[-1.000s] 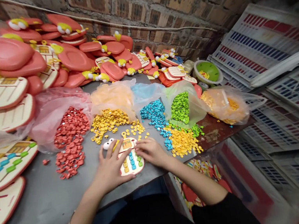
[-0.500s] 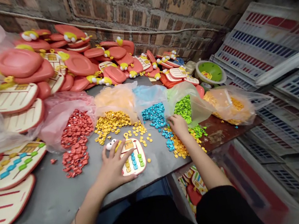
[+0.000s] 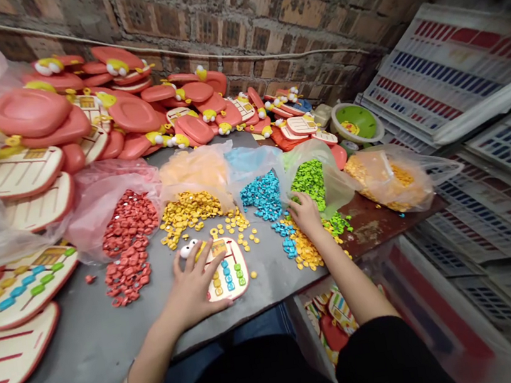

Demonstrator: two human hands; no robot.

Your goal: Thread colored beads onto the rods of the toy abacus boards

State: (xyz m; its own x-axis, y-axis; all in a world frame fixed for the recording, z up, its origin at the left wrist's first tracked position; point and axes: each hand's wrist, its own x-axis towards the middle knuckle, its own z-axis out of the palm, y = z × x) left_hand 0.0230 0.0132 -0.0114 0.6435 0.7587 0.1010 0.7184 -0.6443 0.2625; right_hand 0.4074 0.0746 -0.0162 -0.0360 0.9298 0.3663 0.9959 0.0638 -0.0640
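Left hand [image 3: 192, 284] touching cream toy board [image 3: 236, 281] (beads [image 3: 228, 279] on it)

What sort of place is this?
Probably a small toy-assembly workshop: heaps of red-and-cream toy boards, bags of coloured plastic keys, and a bare brick wall behind the worktable.

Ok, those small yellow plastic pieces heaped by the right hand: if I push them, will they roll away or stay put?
The small yellow plastic pieces look flat-faced, so they would probably slide more than roll. They seem light: several lie strewn singly across the grey tabletop, so a push may well scatter them.
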